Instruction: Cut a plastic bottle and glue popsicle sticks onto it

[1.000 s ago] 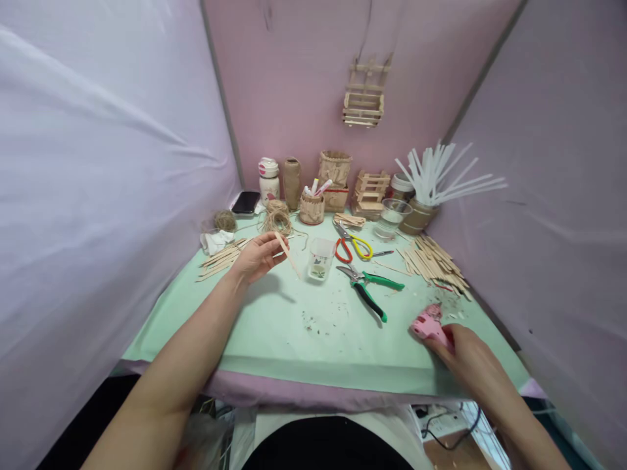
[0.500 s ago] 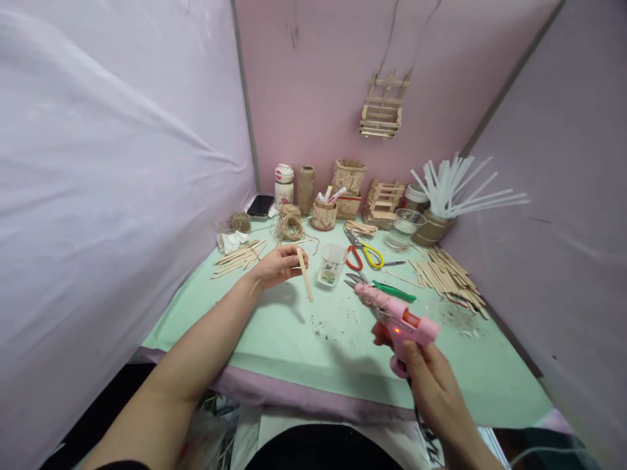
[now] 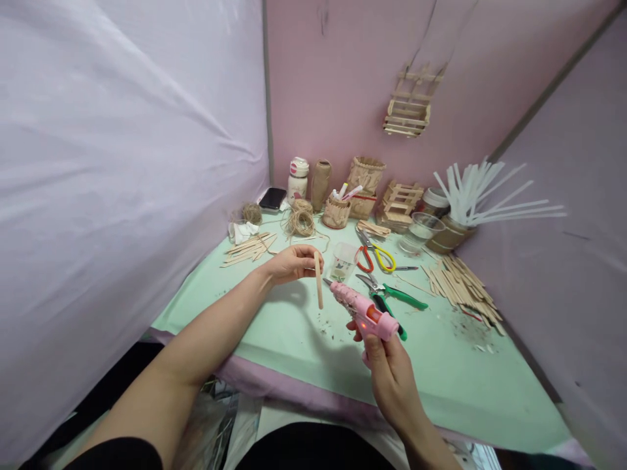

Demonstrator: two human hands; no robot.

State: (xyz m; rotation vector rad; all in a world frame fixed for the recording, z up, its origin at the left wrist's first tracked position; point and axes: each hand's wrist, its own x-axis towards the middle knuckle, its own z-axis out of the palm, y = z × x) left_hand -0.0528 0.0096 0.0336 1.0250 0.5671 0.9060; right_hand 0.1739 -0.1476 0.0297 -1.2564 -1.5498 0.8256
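Between the fingertips of my left hand [image 3: 296, 264] is a wooden craft stick [image 3: 319, 284], held near its upper end with the rest pointing down. My right hand [image 3: 389, 369] is wrapped round the grip of a pink hot glue gun [image 3: 363, 310] with a small orange light lit on its side. The gun's nozzle points left and lies close to the stick; whether they touch I cannot tell. Just behind stands a small clear plastic cup [image 3: 344, 260]. Green-handled pruning shears [image 3: 402, 295] lie partly hidden behind the gun.
Scissors [image 3: 385, 259] with red and yellow handles lie beyond the cup. Craft sticks are piled at right [image 3: 463, 287] and at left [image 3: 249, 249]. Twine rolls [image 3: 300, 223], a bottle [image 3: 298, 183], a pen holder [image 3: 336, 213] and a jar of white glue sticks [image 3: 448, 234] line the back.
My right hand has brought the glue gun leftward, its nozzle now close to the craft stick. My left hand keeps its hold on the stick. The view has shifted slightly.
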